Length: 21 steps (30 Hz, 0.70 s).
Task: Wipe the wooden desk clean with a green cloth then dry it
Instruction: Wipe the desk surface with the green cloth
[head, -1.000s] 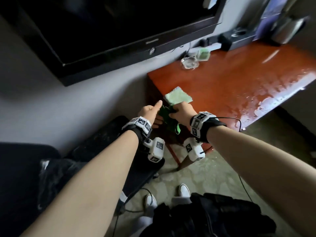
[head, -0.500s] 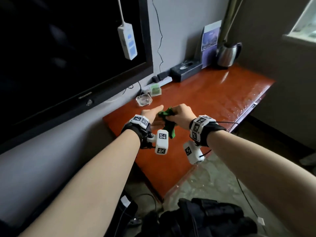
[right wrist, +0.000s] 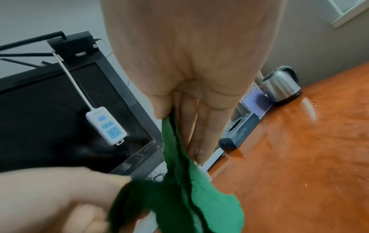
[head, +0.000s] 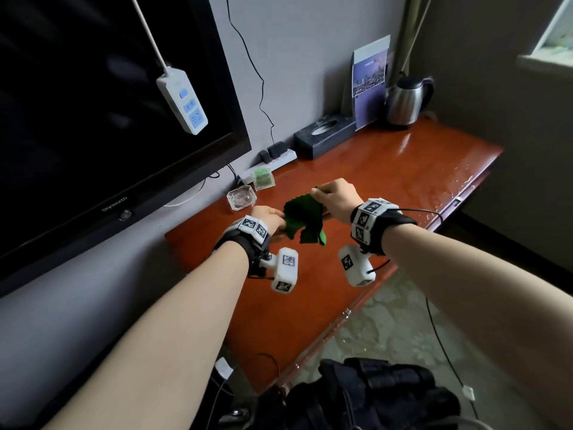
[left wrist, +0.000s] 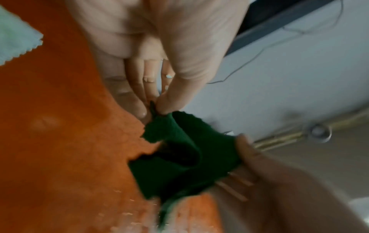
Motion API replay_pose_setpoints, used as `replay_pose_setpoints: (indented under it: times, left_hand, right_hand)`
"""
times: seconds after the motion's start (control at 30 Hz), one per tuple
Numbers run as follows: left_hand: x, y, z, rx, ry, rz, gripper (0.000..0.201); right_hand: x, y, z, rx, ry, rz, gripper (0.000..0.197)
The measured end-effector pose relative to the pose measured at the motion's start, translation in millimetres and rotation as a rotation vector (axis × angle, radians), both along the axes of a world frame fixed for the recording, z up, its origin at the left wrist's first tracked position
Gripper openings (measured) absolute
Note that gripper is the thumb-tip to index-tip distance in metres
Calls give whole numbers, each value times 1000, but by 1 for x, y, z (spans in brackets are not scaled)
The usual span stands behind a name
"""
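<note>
Head view: both hands point(head: 336, 198) pinching green cloth point(head: 302, 217).

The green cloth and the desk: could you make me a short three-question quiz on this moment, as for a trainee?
1. True or false: the green cloth lies flat on the wooden desk.
2. Which hand pinches the cloth's upper corner? A) left hand B) right hand
3. Fill in: the steel ______ stands at the desk's far end, right of the dark tissue box.

Key:
1. False: both hands hold it up above the desk.
2. B; the left hand pinches a lower edge.
3. kettle
</note>
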<state>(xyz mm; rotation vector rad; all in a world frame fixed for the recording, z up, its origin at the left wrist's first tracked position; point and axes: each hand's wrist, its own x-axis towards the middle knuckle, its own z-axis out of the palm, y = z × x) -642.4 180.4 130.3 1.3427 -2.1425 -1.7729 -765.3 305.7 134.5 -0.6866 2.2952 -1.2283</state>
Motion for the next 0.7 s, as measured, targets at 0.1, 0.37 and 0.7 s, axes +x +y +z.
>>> replay_pose_setpoints:
  times: [0.1, 0.37, 0.7]
  left_hand:
    - [13, -18, -19, -196, -171, -68, 29]
    - [17, -43, -28, -358, -240, -179, 23]
    - [5, -78, -14, -380, -223, -207, 9]
  right_hand:
    - [-15, 2, 11, -23, 36, -67, 30]
    - [-17, -18, 22, 42, 94, 48, 32]
    - [-28, -20, 20, 235, 389, 11, 13]
